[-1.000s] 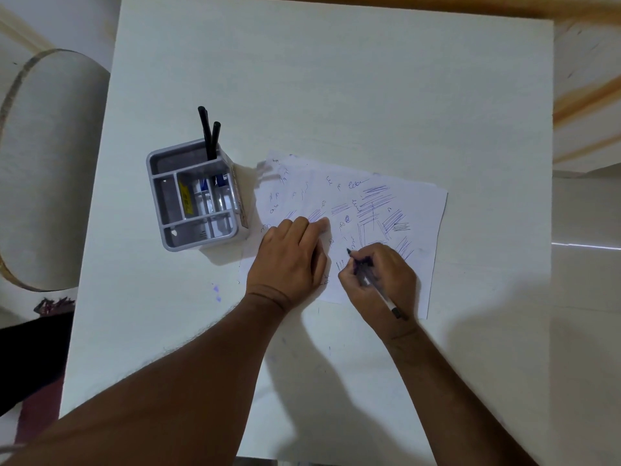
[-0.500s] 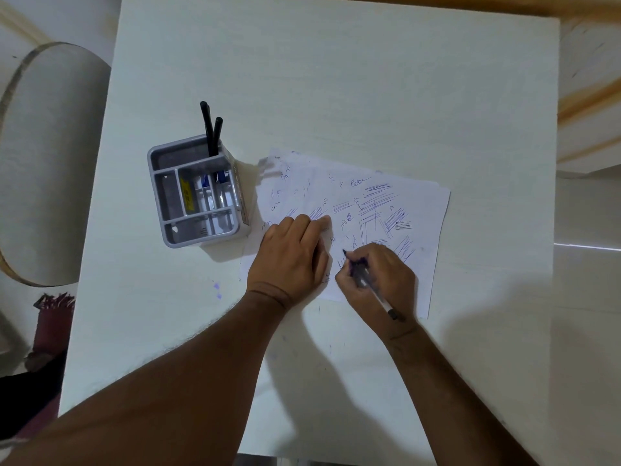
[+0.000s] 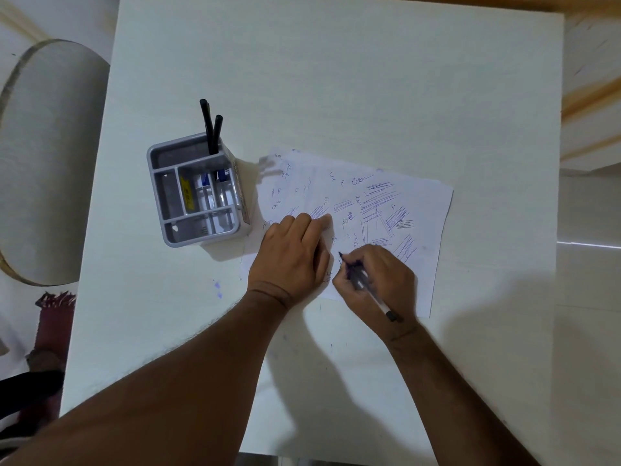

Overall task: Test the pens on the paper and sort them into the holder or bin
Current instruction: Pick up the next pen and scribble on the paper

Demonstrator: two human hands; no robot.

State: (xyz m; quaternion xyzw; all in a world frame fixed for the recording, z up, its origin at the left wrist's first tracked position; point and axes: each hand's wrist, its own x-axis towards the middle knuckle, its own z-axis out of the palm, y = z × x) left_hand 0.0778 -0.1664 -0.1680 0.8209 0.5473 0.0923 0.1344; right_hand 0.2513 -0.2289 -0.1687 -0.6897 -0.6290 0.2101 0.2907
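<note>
- My left hand [image 3: 295, 253] lies flat, fingers together, pinning the paper [image 3: 413, 210] at frame centre.
- My right hand [image 3: 379, 284] is clamped on a pen [image 3: 368, 289], tip touching the sheet.
- I see the grey holder [image 3: 198, 196] left of the paper, two black pens [image 3: 211, 129] upright inside.

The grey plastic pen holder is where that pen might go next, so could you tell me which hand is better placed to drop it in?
Probably the right hand: it already has the clear black-capped pen in its grip, while the left hand lies flat on the scribbled white paper, beside the grey plastic pen holder.
</note>
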